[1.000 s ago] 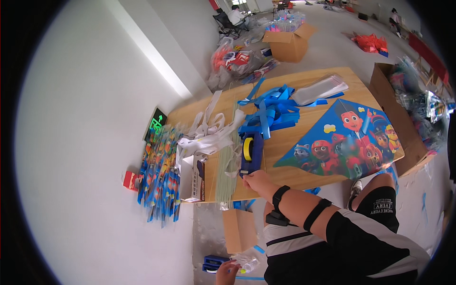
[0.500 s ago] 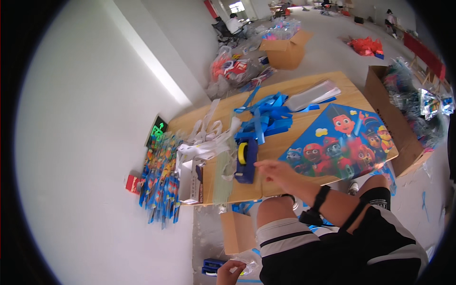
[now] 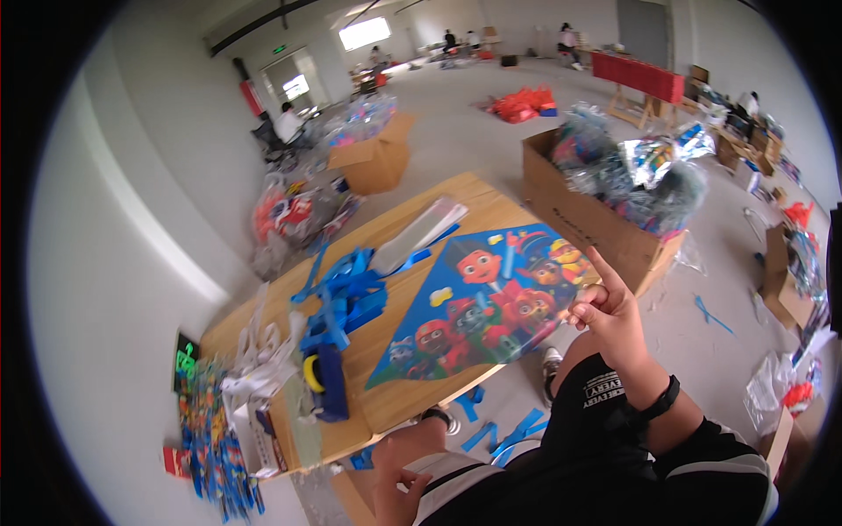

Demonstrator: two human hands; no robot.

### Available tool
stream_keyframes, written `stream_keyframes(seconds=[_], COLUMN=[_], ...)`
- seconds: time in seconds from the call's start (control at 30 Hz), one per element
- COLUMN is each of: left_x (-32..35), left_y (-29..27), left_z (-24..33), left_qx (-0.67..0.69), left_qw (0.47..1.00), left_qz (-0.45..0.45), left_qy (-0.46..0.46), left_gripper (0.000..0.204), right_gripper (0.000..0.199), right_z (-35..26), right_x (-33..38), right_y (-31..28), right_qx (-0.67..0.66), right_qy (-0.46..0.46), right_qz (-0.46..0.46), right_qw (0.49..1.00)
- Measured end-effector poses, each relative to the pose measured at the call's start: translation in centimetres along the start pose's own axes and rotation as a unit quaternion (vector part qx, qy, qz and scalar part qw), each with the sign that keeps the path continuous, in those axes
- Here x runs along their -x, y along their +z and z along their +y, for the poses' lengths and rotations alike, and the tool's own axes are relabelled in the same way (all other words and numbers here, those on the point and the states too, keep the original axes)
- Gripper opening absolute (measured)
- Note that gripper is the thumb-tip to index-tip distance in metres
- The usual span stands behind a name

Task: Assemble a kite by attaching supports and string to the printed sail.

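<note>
My right hand [image 3: 607, 314] is beside the right corner of a blue kite-shaped sheet [image 3: 430, 307] printed with cartoon figures, which lies on the wooden table. Its index finger points up while the thumb and other fingers are pinched together; whatever they may hold is too small to make out. Low in the picture, my left hand [image 3: 402, 491] is by my knee, its fingers curled and partly hidden. A dark blue tape dispenser [image 3: 329, 394] with a yellow core stands left of the sheet. Behind it lies a heap of blue strips [image 3: 349, 294].
White strips [image 3: 263, 351] and a small open box [image 3: 261, 438] are at the table's left end, with bundled colourful packets [image 3: 206, 438] beside them. Clear sleeves [image 3: 421, 232] lie at the back. A large carton [image 3: 570, 193] of plastic-wrapped goods stands beyond the table's right edge.
The view has swung to the right. My right hand has gone from beside the tape dispenser to the sheet's right corner. My left hand is now by my knee.
</note>
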State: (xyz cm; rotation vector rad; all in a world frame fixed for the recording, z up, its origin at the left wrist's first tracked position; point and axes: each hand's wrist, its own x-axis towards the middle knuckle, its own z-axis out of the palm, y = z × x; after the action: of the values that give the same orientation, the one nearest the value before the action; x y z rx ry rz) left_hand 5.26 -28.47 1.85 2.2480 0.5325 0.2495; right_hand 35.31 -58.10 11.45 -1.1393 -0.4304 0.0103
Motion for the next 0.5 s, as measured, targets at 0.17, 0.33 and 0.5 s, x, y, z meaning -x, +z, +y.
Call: stream_keyframes(seconds=[0.17, 0.33, 0.5], left_x=[-2.2, -4.1, -4.0], left_y=[1.9, 3.1, 2.7], left_z=[0.0, -1.9, -2.8], left_qx=[-0.011, 0.064, 0.089], left_qw=[0.999, 0.995, 0.992], left_qz=[-0.001, -0.055, -0.08], left_qy=[0.035, 0.049, 0.04], left_gripper=[0.023, 0.013, 0.011], right_gripper=[0.045, 0.025, 0.01], right_z=[-1.8, -1.6, -1.5], right_x=[1.0, 1.6, 1.7], right_y=[-4.7, -6.6, -7.0], right_qx=[0.052, 0.065, 0.092], right_qy=[0.0, 0.012, 0.079], right_qz=[0.01, 0.023, 0.012], right_qw=[0.999, 0.998, 0.993])
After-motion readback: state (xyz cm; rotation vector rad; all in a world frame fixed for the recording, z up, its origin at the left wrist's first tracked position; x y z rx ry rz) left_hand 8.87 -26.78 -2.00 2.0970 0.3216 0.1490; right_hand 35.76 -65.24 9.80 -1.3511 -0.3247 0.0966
